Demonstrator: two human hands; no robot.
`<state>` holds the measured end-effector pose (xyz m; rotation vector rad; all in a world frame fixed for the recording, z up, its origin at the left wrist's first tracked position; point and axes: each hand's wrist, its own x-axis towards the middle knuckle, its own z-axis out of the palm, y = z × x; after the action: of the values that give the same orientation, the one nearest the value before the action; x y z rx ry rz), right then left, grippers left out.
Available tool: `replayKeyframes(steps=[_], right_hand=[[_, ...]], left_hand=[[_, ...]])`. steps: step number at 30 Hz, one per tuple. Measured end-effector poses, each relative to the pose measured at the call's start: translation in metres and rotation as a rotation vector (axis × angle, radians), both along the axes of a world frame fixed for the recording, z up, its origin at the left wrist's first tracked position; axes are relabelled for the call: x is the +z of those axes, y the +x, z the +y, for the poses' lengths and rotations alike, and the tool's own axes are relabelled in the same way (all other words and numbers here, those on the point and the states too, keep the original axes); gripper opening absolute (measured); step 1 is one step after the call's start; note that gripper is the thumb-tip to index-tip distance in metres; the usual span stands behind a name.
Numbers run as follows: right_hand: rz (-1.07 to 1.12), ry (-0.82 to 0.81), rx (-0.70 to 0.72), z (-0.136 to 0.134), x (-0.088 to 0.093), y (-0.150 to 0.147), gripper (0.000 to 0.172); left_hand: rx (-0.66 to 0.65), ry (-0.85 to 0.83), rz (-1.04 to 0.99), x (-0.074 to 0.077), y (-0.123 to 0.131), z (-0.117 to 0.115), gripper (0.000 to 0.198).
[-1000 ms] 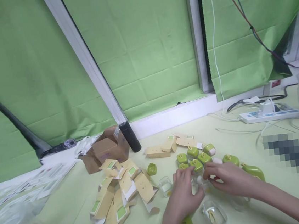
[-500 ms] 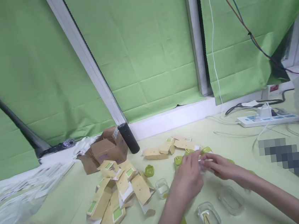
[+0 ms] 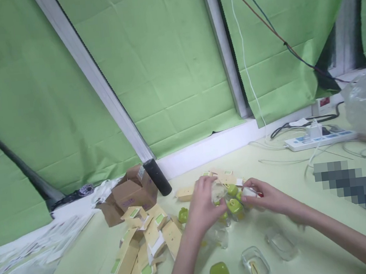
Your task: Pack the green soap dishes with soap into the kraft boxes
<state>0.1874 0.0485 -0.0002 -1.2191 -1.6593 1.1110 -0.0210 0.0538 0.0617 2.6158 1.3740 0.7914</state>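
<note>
Left hand (image 3: 206, 205) and right hand (image 3: 267, 197) are hovering over green-lidded cases (image 3: 235, 208), lower centre.
Left fingers are curling around a see-through piece (image 3: 218, 191), right fingers pinching a small white item (image 3: 249, 192). Pale-green tabletop (image 3: 282, 183) is stretching open toward a power strip (image 3: 320, 141), right, a white sill (image 3: 204, 154) bounding its far edge. Clear containers (image 3: 255, 262) are lying below; yellow cartons (image 3: 126, 254) are crowding lower left, green blinds (image 3: 172, 68) hanging above.

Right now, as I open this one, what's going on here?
Someone is handling small items with both bare hands over a table. The left hand holds a clear piece; the right hand pinches a small white item. Green-topped cases cluster between them. Clear containers sit nearer the camera, with opened cartons to the left.
</note>
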Motion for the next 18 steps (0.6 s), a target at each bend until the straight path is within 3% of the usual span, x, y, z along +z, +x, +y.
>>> replayKeyframes(steps=[2, 5, 9, 13, 18], right_hand=[[-0.145, 0.071, -0.022, 0.0, -0.001, 0.007, 0.034], [-0.351, 0.123, -0.026, -0.003, -0.01, 0.009, 0.026], [-0.51, 0.14, 0.012, -0.008, -0.022, 0.001, 0.023], [-0.529, 0.154, 0.003, -0.009, -0.018, -0.002, 0.017], [-0.418, 0.181, -0.06, -0.007, -0.001, 0.0, 0.025]], left_hand=[[0.148, -0.058, -0.107, -0.018, -0.023, 0.005, 0.04], [0.314, -0.186, -0.199, -0.048, -0.052, 0.01, 0.044], [0.346, -0.373, -0.177, -0.075, -0.067, 0.01, 0.052], [0.308, -0.377, -0.116, -0.077, -0.059, 0.007, 0.054], [0.273, -0.33, -0.021, -0.067, -0.031, 0.01, 0.053]])
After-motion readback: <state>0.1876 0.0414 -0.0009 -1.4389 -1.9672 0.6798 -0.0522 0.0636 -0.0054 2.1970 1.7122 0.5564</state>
